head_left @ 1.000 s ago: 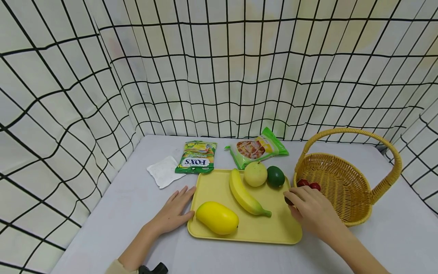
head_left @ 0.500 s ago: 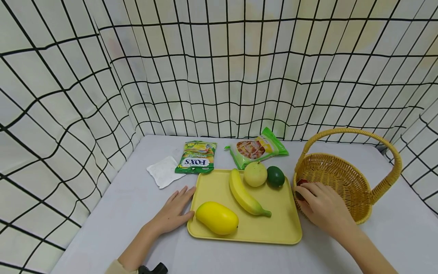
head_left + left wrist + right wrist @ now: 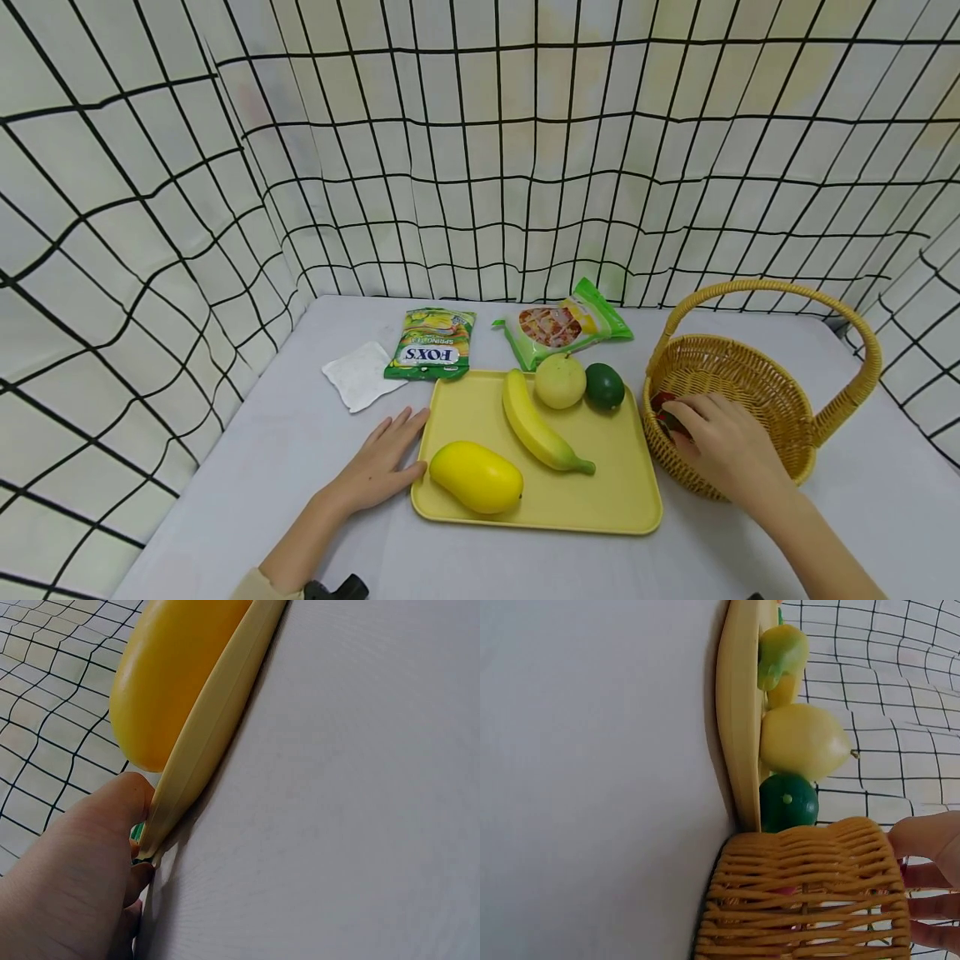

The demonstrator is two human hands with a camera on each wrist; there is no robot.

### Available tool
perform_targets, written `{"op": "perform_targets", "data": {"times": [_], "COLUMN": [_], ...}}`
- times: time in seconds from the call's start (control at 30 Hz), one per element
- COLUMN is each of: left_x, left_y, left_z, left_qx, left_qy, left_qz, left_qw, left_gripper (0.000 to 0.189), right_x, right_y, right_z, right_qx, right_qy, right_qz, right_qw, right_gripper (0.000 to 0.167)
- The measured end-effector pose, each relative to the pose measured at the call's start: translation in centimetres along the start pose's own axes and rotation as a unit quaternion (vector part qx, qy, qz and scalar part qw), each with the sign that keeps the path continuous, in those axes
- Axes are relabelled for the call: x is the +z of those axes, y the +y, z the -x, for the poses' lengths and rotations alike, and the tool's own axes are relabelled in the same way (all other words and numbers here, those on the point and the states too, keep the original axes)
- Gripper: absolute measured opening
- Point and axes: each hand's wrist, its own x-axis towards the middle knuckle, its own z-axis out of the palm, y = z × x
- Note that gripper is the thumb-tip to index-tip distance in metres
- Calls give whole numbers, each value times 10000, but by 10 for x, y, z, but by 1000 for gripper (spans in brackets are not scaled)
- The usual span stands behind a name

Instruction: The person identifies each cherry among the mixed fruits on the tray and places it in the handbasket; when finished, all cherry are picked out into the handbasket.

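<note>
My right hand (image 3: pixel 723 446) reaches over the near-left rim of the wicker basket (image 3: pixel 765 392). Its thumb and fingers hold a small dark round fruit (image 3: pixel 675 424), mostly covered by the hand, low inside the basket. A red fruit (image 3: pixel 662 400) shows just beyond the fingertips. My left hand (image 3: pixel 386 458) lies flat on the tablecloth, fingers straight, with thumb and fingertips touching the left edge of the yellow tray (image 3: pixel 592 508). On the tray are a mango (image 3: pixel 477 477), a banana (image 3: pixel 540 429), a pale yellow-green round fruit (image 3: pixel 560 382) and a dark green fruit (image 3: pixel 604 387).
Behind the tray lie a green FOX'S candy bag (image 3: pixel 431 343) and a green snack packet (image 3: pixel 566 327). A white square packet (image 3: pixel 362 377) is to their left. The basket's tall handle (image 3: pixel 776 287) arches above it. Black-gridded white netting (image 3: pixel 480 167) encloses the table.
My right hand has moved right from the tray's right edge into the basket, carrying the dark round fruit. My left hand and the tray have stayed put.
</note>
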Motion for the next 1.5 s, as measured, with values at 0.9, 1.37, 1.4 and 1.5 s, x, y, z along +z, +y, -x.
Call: {"op": "perform_targets", "data": {"times": [0.9,1.37,1.4,1.5], "left_x": [3,2,1,1], "left_y": [-2,-2,-2,-2], "left_z": [-1,-1,-1,-1], "left_qx": [64,96,94,96], "left_qy": [42,82,75,55], "left_qz": [-65,-76,-76,-60], "left_qw": [9999,9999,9999,9999], "left_gripper": [70,70,70,70], "right_x": [11,13,13,13], "right_y": [15,18,18,18], "right_z": [10,10,10,10], "right_qx": [959,1607,1650,1750], "right_qy": [-1184,-1784,-1833,-1959], "right_qz": [-91,-872,-897,-1000], "right_qw": [9883,9668,9650,9597], "right_gripper": [35,27,26,27]}}
